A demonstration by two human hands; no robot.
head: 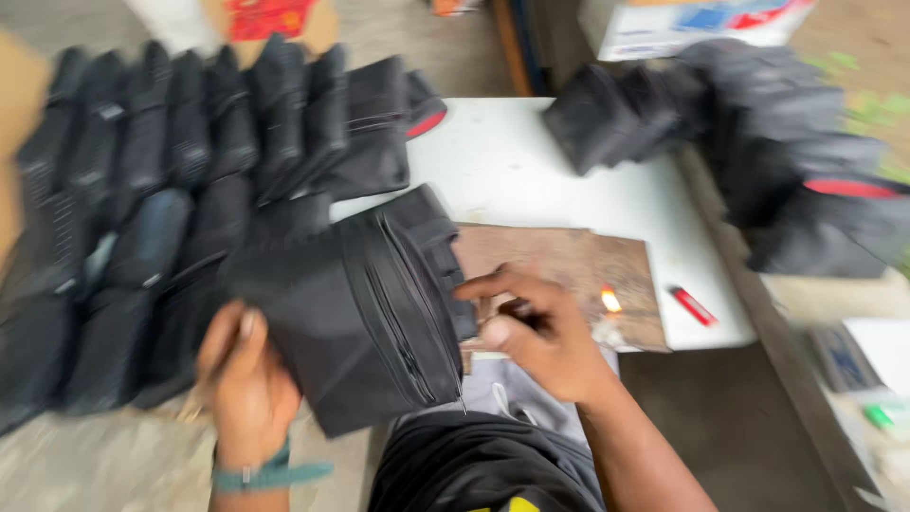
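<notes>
A low white rectangular bench (pixel 531 180) carrying a brown mottled board (pixel 569 261) stands on a bare grey concrete floor (pixel 104 465) in even daylight, with a white cardboard box (pixel 664 27) beyond its far edge and patches of green growth (pixel 867 104) on the ground at right.

A single head-worn view looks steeply down and forward from close above the hands, over the white table (pixel 531 180) and the floor beyond.
</notes>
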